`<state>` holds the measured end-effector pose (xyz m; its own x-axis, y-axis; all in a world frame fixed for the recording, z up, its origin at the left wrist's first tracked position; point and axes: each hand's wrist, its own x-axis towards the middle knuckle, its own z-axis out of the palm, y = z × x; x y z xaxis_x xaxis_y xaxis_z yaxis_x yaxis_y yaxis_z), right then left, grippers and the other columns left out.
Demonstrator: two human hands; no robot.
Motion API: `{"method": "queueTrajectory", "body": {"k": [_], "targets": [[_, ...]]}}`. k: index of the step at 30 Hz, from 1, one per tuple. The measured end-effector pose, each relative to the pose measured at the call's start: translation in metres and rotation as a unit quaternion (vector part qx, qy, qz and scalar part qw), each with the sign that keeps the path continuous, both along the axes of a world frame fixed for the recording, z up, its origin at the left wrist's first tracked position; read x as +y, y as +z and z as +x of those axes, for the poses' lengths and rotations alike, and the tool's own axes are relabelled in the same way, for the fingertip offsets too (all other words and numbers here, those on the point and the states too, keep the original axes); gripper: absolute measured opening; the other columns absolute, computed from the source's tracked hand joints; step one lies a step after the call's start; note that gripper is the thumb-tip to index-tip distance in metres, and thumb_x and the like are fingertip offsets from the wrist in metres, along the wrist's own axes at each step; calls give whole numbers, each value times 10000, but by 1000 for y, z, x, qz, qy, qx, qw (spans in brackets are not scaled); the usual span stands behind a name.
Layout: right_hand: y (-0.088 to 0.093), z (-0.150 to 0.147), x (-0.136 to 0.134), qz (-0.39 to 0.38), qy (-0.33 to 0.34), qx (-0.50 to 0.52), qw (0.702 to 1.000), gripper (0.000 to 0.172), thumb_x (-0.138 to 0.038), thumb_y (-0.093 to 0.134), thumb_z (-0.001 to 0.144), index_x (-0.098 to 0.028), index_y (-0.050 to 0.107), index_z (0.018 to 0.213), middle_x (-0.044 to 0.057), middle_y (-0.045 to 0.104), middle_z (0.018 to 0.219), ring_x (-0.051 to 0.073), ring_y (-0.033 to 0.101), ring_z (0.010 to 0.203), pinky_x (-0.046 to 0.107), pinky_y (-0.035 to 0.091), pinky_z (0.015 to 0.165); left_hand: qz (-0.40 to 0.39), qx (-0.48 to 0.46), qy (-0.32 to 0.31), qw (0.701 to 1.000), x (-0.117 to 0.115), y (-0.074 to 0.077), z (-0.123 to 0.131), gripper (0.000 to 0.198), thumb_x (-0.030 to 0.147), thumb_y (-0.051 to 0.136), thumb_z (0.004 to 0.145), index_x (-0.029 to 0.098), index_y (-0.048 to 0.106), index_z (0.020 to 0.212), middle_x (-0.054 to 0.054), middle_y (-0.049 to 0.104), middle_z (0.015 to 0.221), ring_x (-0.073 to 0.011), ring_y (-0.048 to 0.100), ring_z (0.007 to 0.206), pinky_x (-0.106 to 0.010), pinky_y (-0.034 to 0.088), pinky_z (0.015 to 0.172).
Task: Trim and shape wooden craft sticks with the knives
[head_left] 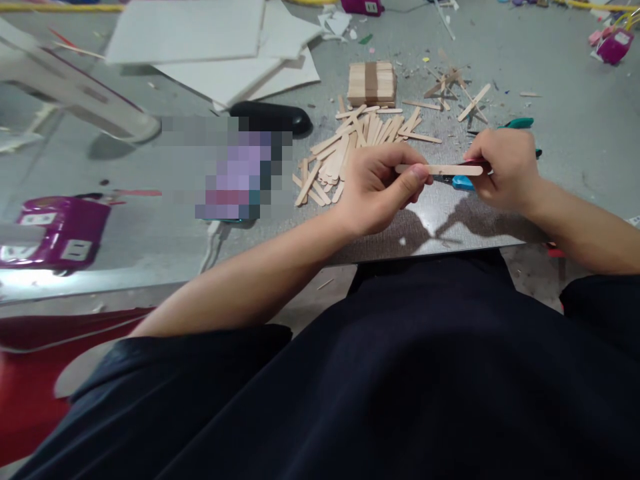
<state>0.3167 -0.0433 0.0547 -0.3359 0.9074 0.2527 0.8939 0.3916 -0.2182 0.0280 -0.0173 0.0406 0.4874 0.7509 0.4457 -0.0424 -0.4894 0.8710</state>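
My left hand [383,183] is closed, with a wooden craft stick [453,171] pinched between thumb and fingers. The stick lies level, reaching across to my right hand [507,167]. That hand is closed round a slim dark tool with a red part [477,162]; most of it is hidden by the fingers, so its kind does not show. Just below the stick a blue object [463,183] is partly visible. Behind my left hand spreads a loose heap of craft sticks [373,130]. A teal-handled tool [517,123] lies beyond my right hand.
A banded bundle of craft sticks [371,83] stands behind the heap. Sticks joined into crossed shapes [475,102] lie farther right. To the left are a phone [235,177] on a cable, a black case [270,118], white boards [185,33] and a purple socket block [65,230].
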Motion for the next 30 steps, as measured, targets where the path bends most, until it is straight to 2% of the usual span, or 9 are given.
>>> {"method": "queueTrajectory", "body": {"k": [4, 9, 12, 15, 19, 24, 28, 30], "targets": [[3, -2, -2, 4, 14, -16, 1000, 190, -420, 637, 1181, -312, 793, 1194, 139, 837, 1080, 397, 794, 1110, 540, 537, 987, -4, 4, 10, 1000, -3, -2, 0, 602, 829, 783, 1127, 279, 789, 884, -9, 630, 627, -177, 583, 531, -371, 472, 520], [-9, 3, 1, 44, 45, -15, 998, 206, -379, 607, 1141, -301, 790, 1197, 116, 829, 1028, 364, 807, 1014, 518, 561, 934, 1, -13, 12, 1000, -2, -8, 3, 637, 848, 769, 1147, 265, 826, 897, 5, 592, 619, -162, 560, 512, -350, 484, 513], [-20, 8, 4, 65, 64, 18, 996, 322, -584, 612, 1222, -333, 812, 1240, 91, 802, 965, 367, 806, 1007, 513, 593, 920, 10, -54, -18, 998, 1, -14, 6, 696, 903, 793, 1137, 250, 842, 903, 21, 583, 602, -130, 516, 477, -312, 456, 486], [-26, 9, 7, 75, 79, 39, 993, 496, -794, 596, 1232, -346, 810, 1223, 84, 795, 949, 366, 807, 999, 512, 608, 908, 7, -79, -49, 996, 4, -17, 7, 694, 891, 827, 1137, 237, 854, 906, 26, 599, 597, -108, 490, 457, -289, 437, 473], [-28, 9, 9, 83, 93, 31, 992, 518, -757, 504, 1260, -322, 768, 1163, 93, 810, 977, 347, 801, 959, 514, 581, 901, -19, -78, -98, 992, 4, -12, 6, 602, 787, 893, 1137, 233, 857, 907, 13, 662, 619, -101, 505, 459, -282, 424, 473], [-19, 12, 10, 53, 69, -1, 996, 505, -751, 528, 1244, -329, 796, 1176, 103, 832, 1020, 370, 815, 1051, 532, 584, 942, -46, -66, -135, 988, 4, -2, 3, 490, 538, 950, 1120, 215, 776, 796, 9, 651, 580, -90, 486, 446, -278, 364, 469], [-2, 12, 10, 4, 38, -22, 999, 542, -793, 557, 1217, -330, 838, 1194, 139, 863, 1067, 409, 816, 1088, 585, 584, 1015, -52, -39, -96, 993, 3, 1, 0, 495, 563, 928, 1114, 225, 771, 789, 10, 653, 582, -102, 484, 458, -305, 350, 485], [8, 13, 11, -17, 27, -38, 999, 607, -857, 544, 1204, -334, 851, 1219, 154, 880, 1087, 427, 806, 1142, 598, 581, 1051, -47, -50, -100, 993, 3, 0, -2, 492, 553, 921, 1124, 232, 772, 782, 15, 651, 584, -102, 477, 459, -311, 335, 485]]}}
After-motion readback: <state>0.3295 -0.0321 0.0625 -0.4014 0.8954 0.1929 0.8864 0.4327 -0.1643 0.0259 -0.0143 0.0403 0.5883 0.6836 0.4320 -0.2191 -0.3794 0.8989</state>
